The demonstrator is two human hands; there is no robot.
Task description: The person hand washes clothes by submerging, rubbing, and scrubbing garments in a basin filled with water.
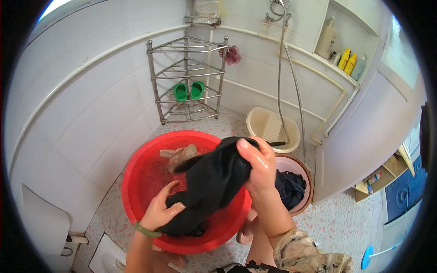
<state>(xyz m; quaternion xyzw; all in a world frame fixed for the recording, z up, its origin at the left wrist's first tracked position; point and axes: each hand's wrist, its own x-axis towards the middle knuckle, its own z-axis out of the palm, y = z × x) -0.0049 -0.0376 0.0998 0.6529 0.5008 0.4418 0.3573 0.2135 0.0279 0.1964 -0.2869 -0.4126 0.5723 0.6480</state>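
Observation:
A wet black cloth garment (218,181) hangs over a large red plastic basin (135,211). My right hand (257,163) grips its upper end, the thumb pressed on top. At its lower left is my left hand (164,208), wet, thumb and forefinger spread apart; its other fingers are partly hidden, so whether they hold the fabric I cannot tell. A green bracelet (146,230) circles the left wrist. Water lies in the basin, with a beige cloth (179,155) in it beyond the garment. The garment's lower end reaches down into the basin.
Right of the basin, a pink tub (302,167) holds dark clothes (290,189). Behind it sits a cream basin (256,119) with a built-in washboard and a shower hose. A metal corner rack (187,76) bears green slippers (181,92). A squat toilet (107,256) lies at lower left.

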